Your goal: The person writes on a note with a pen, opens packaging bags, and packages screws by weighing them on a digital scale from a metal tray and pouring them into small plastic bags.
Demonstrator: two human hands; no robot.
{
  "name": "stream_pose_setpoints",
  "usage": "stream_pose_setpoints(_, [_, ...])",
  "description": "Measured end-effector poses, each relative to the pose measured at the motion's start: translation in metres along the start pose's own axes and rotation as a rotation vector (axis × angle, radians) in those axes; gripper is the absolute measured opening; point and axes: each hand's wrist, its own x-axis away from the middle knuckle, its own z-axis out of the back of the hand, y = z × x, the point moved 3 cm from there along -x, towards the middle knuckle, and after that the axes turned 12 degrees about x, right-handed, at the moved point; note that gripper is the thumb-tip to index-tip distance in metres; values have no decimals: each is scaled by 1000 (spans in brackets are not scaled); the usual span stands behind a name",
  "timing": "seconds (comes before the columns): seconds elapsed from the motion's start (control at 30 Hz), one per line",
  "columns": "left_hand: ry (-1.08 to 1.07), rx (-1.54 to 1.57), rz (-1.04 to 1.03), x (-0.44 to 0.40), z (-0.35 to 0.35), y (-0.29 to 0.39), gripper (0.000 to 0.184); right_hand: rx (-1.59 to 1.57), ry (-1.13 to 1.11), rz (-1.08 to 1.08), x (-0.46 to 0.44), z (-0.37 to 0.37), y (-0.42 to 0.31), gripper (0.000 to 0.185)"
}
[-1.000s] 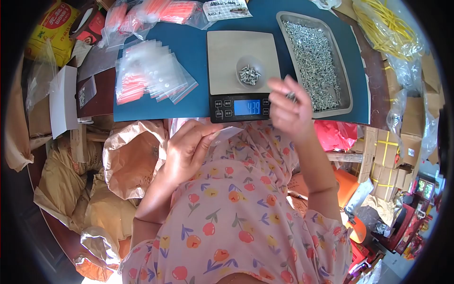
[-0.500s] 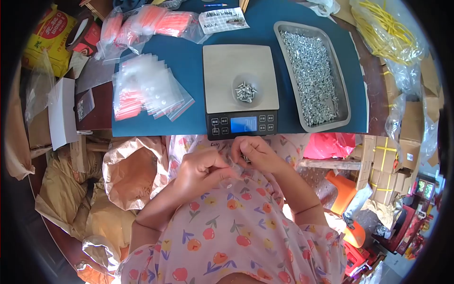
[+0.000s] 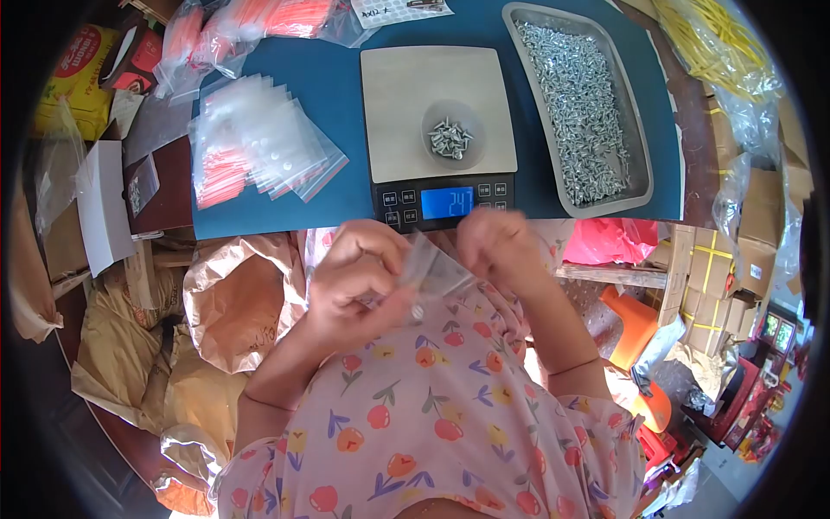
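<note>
Pinched in my left hand (image 3: 359,272) is a small clear zip bag (image 3: 435,266), tilted in front of the scale. My right hand (image 3: 497,246) is beside the bag's right corner, its fingers bent and smeared by motion, so I cannot make out what they hold. Just beyond both hands stands a digital scale (image 3: 398,95) with a lit blue display (image 3: 447,203). On its plate a small translucent cup (image 3: 477,130) holds a little heap of screws (image 3: 450,139).
Right of the scale lies a metal tray (image 3: 643,164) full of screws (image 3: 579,112). Fanned zip bags (image 3: 277,147) lie on the left, with bagged orange-pink strips (image 3: 294,17) behind them. Open brown paper bags (image 3: 233,294) stand below the table at left; cardboard boxes (image 3: 713,264) are at right.
My hands have moved apart, and the clear bag now shows between them. The right hand has shifted right and up toward the scale. The whole view has tilted slightly downward.
</note>
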Motion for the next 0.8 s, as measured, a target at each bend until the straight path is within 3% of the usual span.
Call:
stream_pose_setpoints(0.07, [-51, -17, -26, -1, 13, -4, 16, 59, 268, -89, -9, 20, -20, 26])
stream_pose_setpoints(0.17, [-111, -317, 8, -14, 11, 8, 16, 456, 510, -32, -24, 38, -39, 28])
stream_pose_setpoints(0.37, [-100, -266, -8, -13, 4, -2, 16, 937, 465, -61, -49, 39, -37, 35])
stream_pose_setpoints(0.67, [-38, -315, 66, -26, -1, -9, 14, 894, 264, 110, -64, 39, -50, 30])
stream_pose_setpoints(0.8, [32, -380, 137, -28, -7, -12, 12, 1195, 227, 320, -52, 11, -86, 34])
